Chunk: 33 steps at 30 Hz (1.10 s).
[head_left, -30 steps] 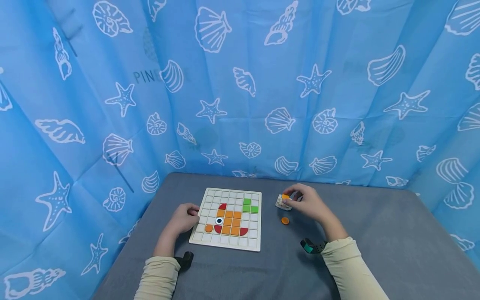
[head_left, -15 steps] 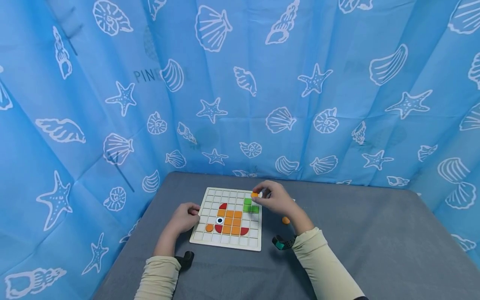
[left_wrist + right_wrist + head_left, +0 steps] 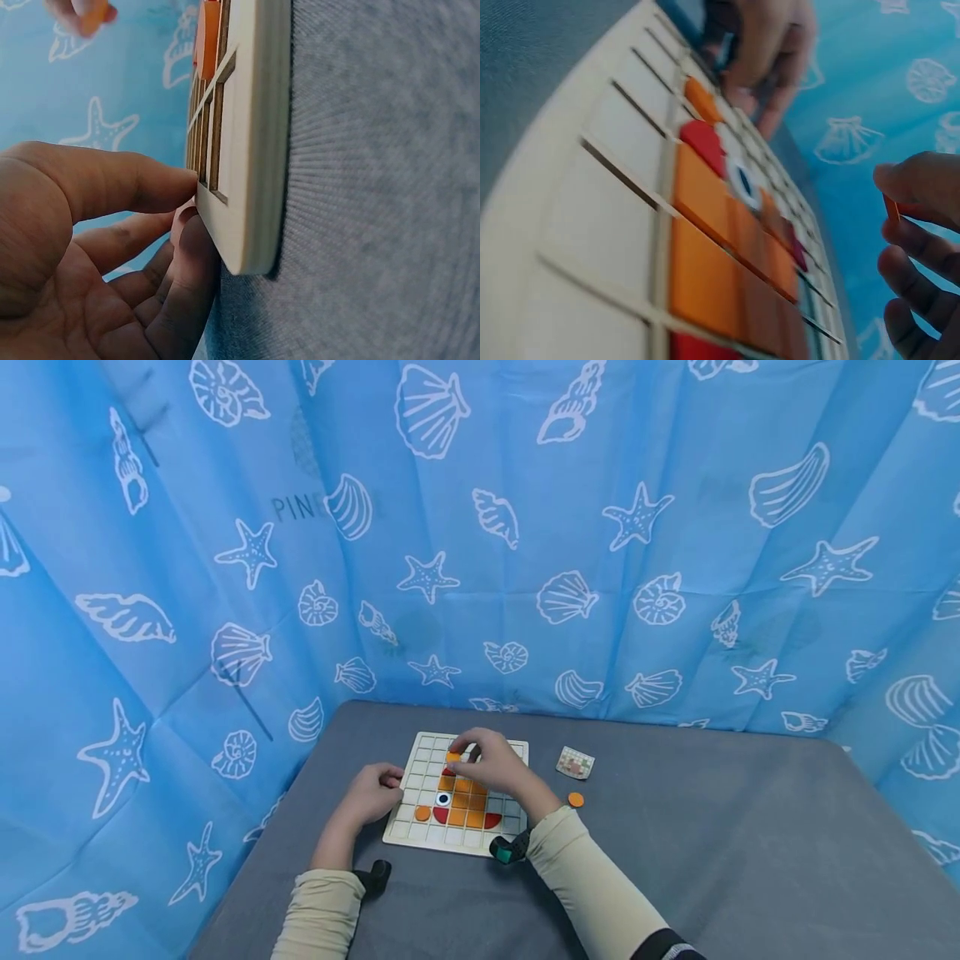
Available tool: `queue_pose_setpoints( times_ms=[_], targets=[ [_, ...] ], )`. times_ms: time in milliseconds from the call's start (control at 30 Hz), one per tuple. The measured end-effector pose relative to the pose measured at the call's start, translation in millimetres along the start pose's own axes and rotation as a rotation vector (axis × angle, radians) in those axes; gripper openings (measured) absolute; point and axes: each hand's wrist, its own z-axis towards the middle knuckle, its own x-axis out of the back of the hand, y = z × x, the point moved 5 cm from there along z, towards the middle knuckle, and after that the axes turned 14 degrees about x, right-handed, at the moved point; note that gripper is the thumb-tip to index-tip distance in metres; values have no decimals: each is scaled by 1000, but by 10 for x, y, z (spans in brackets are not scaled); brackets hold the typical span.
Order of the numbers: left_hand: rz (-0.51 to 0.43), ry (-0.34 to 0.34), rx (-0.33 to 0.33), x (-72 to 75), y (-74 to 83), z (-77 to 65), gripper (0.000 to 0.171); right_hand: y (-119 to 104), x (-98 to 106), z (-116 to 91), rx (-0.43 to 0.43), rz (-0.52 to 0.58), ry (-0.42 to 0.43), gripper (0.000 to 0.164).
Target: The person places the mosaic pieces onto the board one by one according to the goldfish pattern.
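In the head view, my right hand [image 3: 497,767] pinches an orange round tile [image 3: 453,757] over the far part of a white gridded board [image 3: 420,840]. The right wrist view shows that tile [image 3: 892,208] on edge between thumb and finger, apart from the board. My left hand [image 3: 367,795] grips the board's left edge; thumb and fingers meet the rim [image 3: 259,202] in the left wrist view. Orange squares [image 3: 457,817], red curved tiles [image 3: 492,820], a white eye tile [image 3: 443,799] and an orange disc [image 3: 423,813] lie on the grid. The right hand hides the green squares.
Right of the board, a small patterned card [image 3: 576,763] and a loose orange disc [image 3: 576,799] lie on the grey cloth-covered table [image 3: 712,843]. A blue shell-print curtain [image 3: 525,543] hangs behind the table's far edge.
My right hand has moved left from the card to over the board, carrying the orange round tile. This uncovers the card and covers the green squares. My left hand stays at the board's edge.
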Motion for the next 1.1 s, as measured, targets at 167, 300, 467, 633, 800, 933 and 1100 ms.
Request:
queue_pose_setpoints(
  times_ms=[167,300,467,633,800,933,1100],
  targets=[
    [5,0,2,9,6,15,36,8,-212,118,-10,-26,-25,21],
    [6,-3,7,16,8,32,35,-15,-343,216,7,-64,-67,21],
    [8,-10,2,21,28,46,35,-13,-457,297,-14,-83,-111,21],
    [4,-16,2,19,31,52,35,33,-533,349,-24,-114,-132,19],
    [17,-5,-4,26,28,54,35,43,-578,372,-19,-136,-145,17],
    [25,-1,-5,22,16,59,35,46,-634,376,-9,-152,-169,16],
    [30,-1,4,19,-3,59,35,56,-700,383,3,-184,-187,13]
  ],
)
